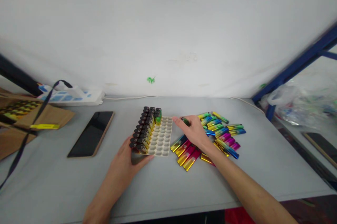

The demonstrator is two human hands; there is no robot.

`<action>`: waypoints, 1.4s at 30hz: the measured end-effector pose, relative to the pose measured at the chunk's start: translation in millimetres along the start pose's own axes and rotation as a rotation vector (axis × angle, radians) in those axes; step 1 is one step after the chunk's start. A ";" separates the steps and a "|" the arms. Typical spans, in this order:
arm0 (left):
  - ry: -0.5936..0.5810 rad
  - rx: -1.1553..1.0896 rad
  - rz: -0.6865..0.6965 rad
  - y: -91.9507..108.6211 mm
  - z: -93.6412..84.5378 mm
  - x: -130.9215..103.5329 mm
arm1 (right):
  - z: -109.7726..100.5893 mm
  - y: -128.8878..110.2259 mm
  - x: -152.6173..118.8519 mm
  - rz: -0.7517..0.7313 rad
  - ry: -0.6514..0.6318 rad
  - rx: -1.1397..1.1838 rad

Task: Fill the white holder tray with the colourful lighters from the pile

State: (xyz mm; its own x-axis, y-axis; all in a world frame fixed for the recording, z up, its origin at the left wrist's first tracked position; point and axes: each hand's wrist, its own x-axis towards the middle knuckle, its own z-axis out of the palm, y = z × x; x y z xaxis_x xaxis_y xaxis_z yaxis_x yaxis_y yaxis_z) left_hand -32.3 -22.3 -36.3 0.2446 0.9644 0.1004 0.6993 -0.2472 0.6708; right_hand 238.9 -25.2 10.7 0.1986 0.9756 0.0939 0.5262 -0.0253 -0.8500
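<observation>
At the middle of the grey counter (79, 182) sits the white tray (162, 139), its left rows packed with upright lighters (144, 129), dark caps up, and its right pockets bare. Right hand (195, 132) hovers just beside the tray's right edge, fingers pinched on a single green lighter (185, 121). Left hand (126, 162) is pressed against the tray's near left corner, fingers spread along its edge, gripping nothing else. Right of the tray lies a loose pile of rainbow-coloured lighters (221, 132), partly under the right wrist. Left of the tray, well apart, rests a dark phone (92, 133); beyond it a white power strip (71, 97) lies against the wall, with a cardboard box (26, 118) further left.
</observation>
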 end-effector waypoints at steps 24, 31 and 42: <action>0.005 -0.064 0.060 -8.1 7.5 -1.4 | -0.8 0.7 2.8 -0.257 -0.137 -0.055; 0.005 -0.087 0.092 -0.3 4.1 -4.3 | 4.1 -9.9 5.5 0.024 -0.112 0.457; 0.020 -0.103 0.130 -2.6 6.0 -3.2 | 12.3 -41.8 -7.0 0.606 -0.260 1.529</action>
State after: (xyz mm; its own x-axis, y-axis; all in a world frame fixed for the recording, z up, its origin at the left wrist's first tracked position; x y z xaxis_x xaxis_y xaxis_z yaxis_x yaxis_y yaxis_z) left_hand -30.9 -25.3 -42.8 0.3149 0.9267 0.2053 0.5897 -0.3605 0.7227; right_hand 205.3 -28.3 39.2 -0.1579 0.9168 -0.3668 -0.8432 -0.3185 -0.4332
